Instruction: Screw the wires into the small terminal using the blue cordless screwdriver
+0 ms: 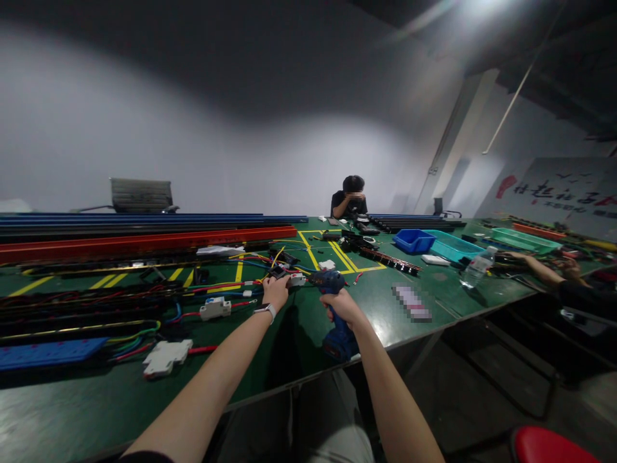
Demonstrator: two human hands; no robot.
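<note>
My right hand (343,305) is wrapped around the handle of a blue cordless drill (340,334), its nose pointing left. Before the drill's tip is a small white circuit breaker (297,280); whether the two touch I cannot tell. My left hand (276,292), wearing a pale wristband, has its fingers closed on the breaker's left side, near red and yellow wires. Left of that hand, a second white breaker (215,309) lies on the green table (260,366) with a red wire attached. Closer to me is another white breaker (168,357).
Long red rails (144,243) and wired strips fill the left side. A blue bin (413,240), a teal tray (450,245) and a water bottle (479,267) stand to the right. One person (351,199) sits opposite; another person's arm (542,270) reaches in at right.
</note>
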